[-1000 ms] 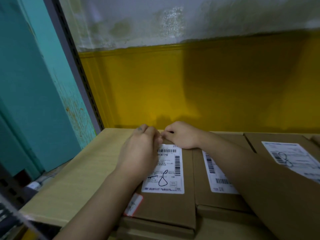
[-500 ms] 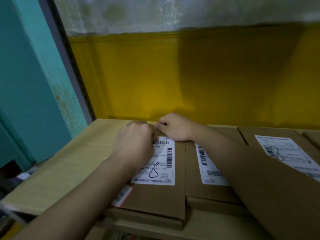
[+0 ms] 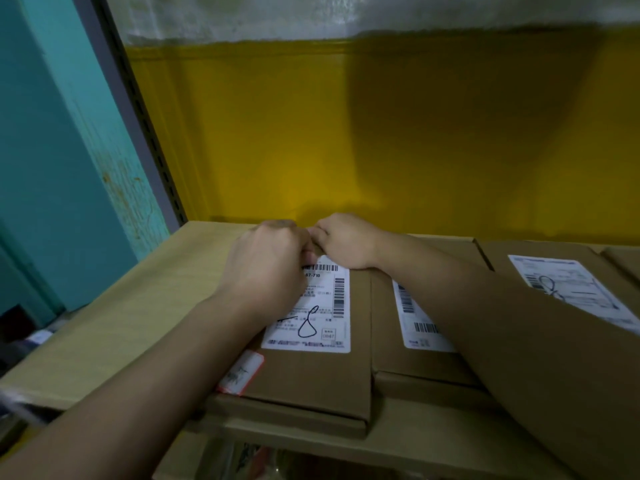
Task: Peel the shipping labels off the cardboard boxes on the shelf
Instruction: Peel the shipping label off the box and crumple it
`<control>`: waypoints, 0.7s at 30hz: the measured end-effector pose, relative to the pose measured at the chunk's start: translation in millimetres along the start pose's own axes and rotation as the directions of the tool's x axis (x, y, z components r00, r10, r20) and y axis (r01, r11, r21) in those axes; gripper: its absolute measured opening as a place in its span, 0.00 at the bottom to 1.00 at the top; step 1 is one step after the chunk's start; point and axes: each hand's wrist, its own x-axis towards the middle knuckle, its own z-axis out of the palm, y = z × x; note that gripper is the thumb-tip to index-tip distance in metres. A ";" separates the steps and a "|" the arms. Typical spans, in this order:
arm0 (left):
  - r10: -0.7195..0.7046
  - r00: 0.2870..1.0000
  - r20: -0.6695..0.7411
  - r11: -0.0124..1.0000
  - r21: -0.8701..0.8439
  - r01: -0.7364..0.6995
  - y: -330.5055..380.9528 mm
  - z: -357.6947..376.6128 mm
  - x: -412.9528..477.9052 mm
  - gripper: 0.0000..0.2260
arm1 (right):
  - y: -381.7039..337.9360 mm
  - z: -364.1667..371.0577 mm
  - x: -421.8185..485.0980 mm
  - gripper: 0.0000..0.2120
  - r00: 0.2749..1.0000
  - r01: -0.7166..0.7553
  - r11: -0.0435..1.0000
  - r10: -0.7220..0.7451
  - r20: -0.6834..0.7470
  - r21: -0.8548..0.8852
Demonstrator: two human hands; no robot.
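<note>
Hidden / unclear:
- Both bare hands meet at the far edge of the nearest shipping label (image 3: 313, 315). The left grip (image 3: 266, 268) covers its far-left corner. The right grip (image 3: 346, 242) sits on the far edge just beside it, and the knuckles touch or nearly touch.
- In both grips the fingers are curled under and the fingertips are hidden behind the knuckles. I cannot tell whether either one pinches the label or only presses on it.
- The right forearm hides the right part of the second label (image 3: 412, 317) and the near corner of the third label (image 3: 571, 285).
- The fourth box (image 3: 623, 256) is cut off at the frame edge.
- The label print is blurred. Only the barcodes, "67-710" and a handwritten loop can be read.

Materials / shapes:
- The boxes are flat, matte brown cardboard rectangles lying side by side. The labelled box (image 3: 311, 386) has a folded front flap.
- The labels are white paper rectangles stuck on the box tops.
- To the left lies a paler ribbed cardboard sheet (image 3: 121, 306).
- The shelf upright (image 3: 138, 116) is grey metal with a row of slots.
- Behind is a yellow wall (image 3: 381, 133), stained whitish above.
- At the left is a scuffed teal wall (image 3: 52, 150).

Counts:
- Two hands
- Four box tops
- Three white labels
- One small red-bordered sticker (image 3: 242, 372)
</note>
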 end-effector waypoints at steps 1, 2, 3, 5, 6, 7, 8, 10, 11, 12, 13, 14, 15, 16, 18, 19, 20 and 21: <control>0.004 1.000 0.001 1.000 -0.009 -0.004 -0.4 0.2 -0.3 0.03 | 0.1 0.6 1.0 0.20 1.000 -0.001 1.000 0.001 0.004 -0.006; 0.008 1.000 0.000 1.000 -0.019 -0.008 -1.3 0.7 -0.1 0.03 | 0.0 0.8 2.0 0.20 1.000 0.004 1.000 -0.004 0.003 -0.010; 0.013 1.000 -0.002 0.999 -0.030 -0.013 -1.9 1.2 0.0 0.04 | 0.6 1.6 3.0 0.20 1.000 0.010 1.000 -0.010 0.003 -0.017; 0.021 1.000 -0.001 0.998 -0.060 -0.021 -2.2 2.1 0.2 0.05 | 2.0 0.9 3.9 0.19 1.000 0.027 0.999 -0.027 0.009 -0.036; 0.024 1.000 0.000 0.997 -0.077 -0.024 -2.4 2.5 0.2 0.06 | 2.6 -0.9 3.6 0.18 0.999 0.037 0.999 -0.036 0.015 -0.032; 0.028 1.000 0.002 0.995 -0.098 -0.028 -2.1 2.6 0.1 0.08 | 3.5 -3.1 2.9 0.18 0.999 0.047 0.999 -0.047 0.022 -0.012; 0.034 0.999 0.004 0.992 -0.118 -0.034 -2.0 2.8 0.0 0.09 | 4.7 -5.7 2.0 0.18 0.998 0.057 0.998 -0.057 0.029 0.020; 0.059 0.998 0.002 0.987 -0.149 -0.058 -3.2 4.0 0.0 0.09 | 7.8 -9.4 0.7 0.17 0.997 0.065 0.996 -0.067 0.033 0.065; 0.074 0.997 -0.001 0.985 -0.155 -0.074 -4.4 4.8 0.1 0.08 | 8.9 -10.1 0.5 0.17 0.997 0.065 0.995 -0.068 0.036 0.074; 0.088 0.996 -0.005 0.984 -0.157 -0.088 -5.8 5.6 0.3 0.07 | 9.3 -10.5 0.2 0.17 0.997 0.068 0.994 -0.071 0.039 0.081; 0.098 0.995 -0.010 0.983 -0.158 -0.098 -6.5 6.2 0.3 0.07 | 9.8 -10.8 0.2 0.17 0.996 0.071 0.994 -0.075 0.040 0.084; 0.103 0.995 -0.017 0.981 -0.161 -0.104 -6.4 6.4 0.2 0.07 | 10.1 -11.5 0.0 0.17 0.996 0.072 0.994 -0.076 0.038 0.087; 0.107 0.994 -0.025 0.980 -0.165 -0.110 -5.6 6.3 -0.1 0.07 | 10.9 -12.6 -0.6 0.17 0.997 0.071 0.993 -0.075 0.034 0.095; 0.112 0.993 -0.032 0.979 -0.166 -0.116 -4.8 6.1 -0.3 0.07 | 11.5 -13.8 -1.3 0.17 0.997 0.069 0.992 -0.073 0.033 0.103; 0.123 0.992 -0.039 0.978 -0.167 -0.128 -4.3 6.1 -0.6 0.07 | 12.1 -14.9 -3.4 0.17 0.997 0.072 0.991 -0.077 0.033 0.111; 0.129 0.991 -0.045 0.976 -0.169 -0.134 -4.7 6.2 -0.6 0.07 | 12.0 -14.6 -3.9 0.17 0.996 0.074 0.991 -0.078 0.033 0.109; 0.136 0.989 -0.052 0.975 -0.170 -0.143 -5.3 6.3 -0.7 0.07 | 11.2 -14.2 -4.5 0.18 0.996 0.078 0.991 -0.082 0.027 0.104; 0.145 0.988 -0.060 0.974 -0.169 -0.153 -5.8 6.5 -0.9 0.07 | 10.4 -13.9 -5.4 0.18 0.996 0.084 0.992 -0.086 0.017 0.097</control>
